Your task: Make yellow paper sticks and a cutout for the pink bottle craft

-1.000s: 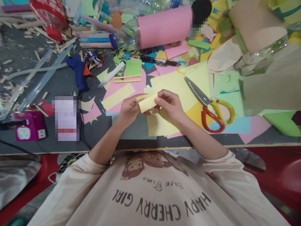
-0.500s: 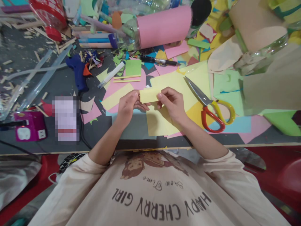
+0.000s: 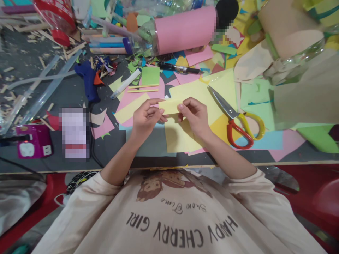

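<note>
Between my hands is a small strip of yellow paper, held above larger yellow sheets. My left hand pinches its left end, thumb at the lower corner and forefinger along the top edge. At the other end, the thumb of my right hand presses on the strip, with curled fingers behind it. Scissors with a red and a yellow handle lie spread a little, right of my right hand. Another pale yellow strip rests left of my left hand, below two thin sticks.
A blue glue gun and a white marker lie to the left. Behind are a black pen and a bottle wrapped in pink paper. Paper scraps cover much of the table; a purple box stands at the left front.
My left thumb has moved down and right onto the strip's lower left corner, and the left forefinger now stretches along its top. My right hand has barely moved.
</note>
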Demonstrator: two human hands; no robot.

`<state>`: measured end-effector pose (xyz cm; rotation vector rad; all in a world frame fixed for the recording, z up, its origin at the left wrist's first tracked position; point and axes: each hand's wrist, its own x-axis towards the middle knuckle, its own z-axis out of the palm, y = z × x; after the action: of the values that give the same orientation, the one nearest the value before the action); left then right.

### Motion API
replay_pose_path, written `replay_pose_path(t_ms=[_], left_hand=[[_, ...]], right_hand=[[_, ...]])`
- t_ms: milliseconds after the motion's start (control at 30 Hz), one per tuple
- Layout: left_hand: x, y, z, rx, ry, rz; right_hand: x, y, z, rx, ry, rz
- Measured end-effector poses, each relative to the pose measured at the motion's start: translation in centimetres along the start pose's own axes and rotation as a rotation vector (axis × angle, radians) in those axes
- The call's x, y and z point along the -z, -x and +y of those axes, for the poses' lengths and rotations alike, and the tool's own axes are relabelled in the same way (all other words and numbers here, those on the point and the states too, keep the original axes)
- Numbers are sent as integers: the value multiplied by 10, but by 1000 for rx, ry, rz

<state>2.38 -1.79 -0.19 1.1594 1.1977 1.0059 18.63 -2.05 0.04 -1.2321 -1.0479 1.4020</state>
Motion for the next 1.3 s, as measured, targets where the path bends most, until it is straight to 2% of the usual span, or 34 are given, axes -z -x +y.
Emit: replay_pose_path(t_ms=[500, 1000, 1300], left_hand=[[-1, -2, 1, 55, 27, 2], [1, -2, 1, -9, -9, -8], [2, 1, 4, 17, -2, -28]], right_hand=[[0, -1, 1, 35, 28, 20], [1, 1, 1, 73, 35, 8], [0, 1, 1, 51, 46, 12]])
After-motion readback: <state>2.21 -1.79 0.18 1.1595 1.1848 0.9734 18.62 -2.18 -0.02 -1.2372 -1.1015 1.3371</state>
